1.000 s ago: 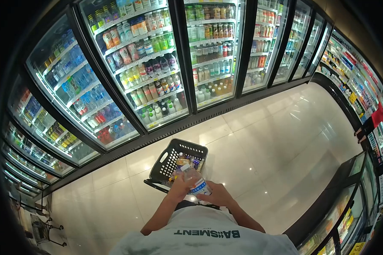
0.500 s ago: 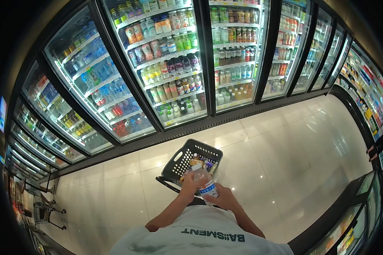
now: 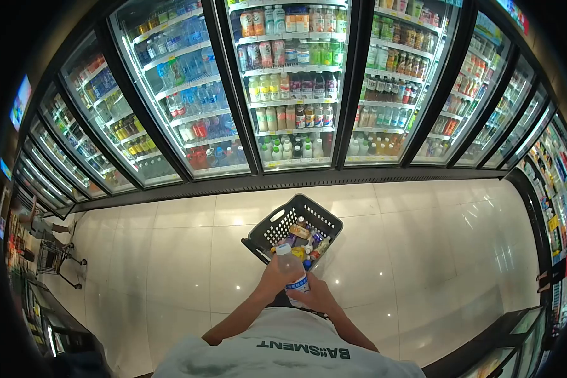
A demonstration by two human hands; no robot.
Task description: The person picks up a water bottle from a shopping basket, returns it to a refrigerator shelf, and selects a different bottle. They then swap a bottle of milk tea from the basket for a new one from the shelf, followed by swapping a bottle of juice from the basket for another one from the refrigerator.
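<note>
Gripping the bottle (image 3: 292,269) from either side, the left hand (image 3: 272,279) and right hand (image 3: 317,296) were closed around it at the near edge of the basket (image 3: 262,235). Its long axis pointed cap-first toward the basket, with the left hand nearer.

The T-shirt (image 3: 233,356) is showing dark upside-down lettering, roughly "BA SMENT". Labels on the bottle (image 3: 291,269) and inside the fridges (image 3: 189,94) are appearing too small to read.
</note>
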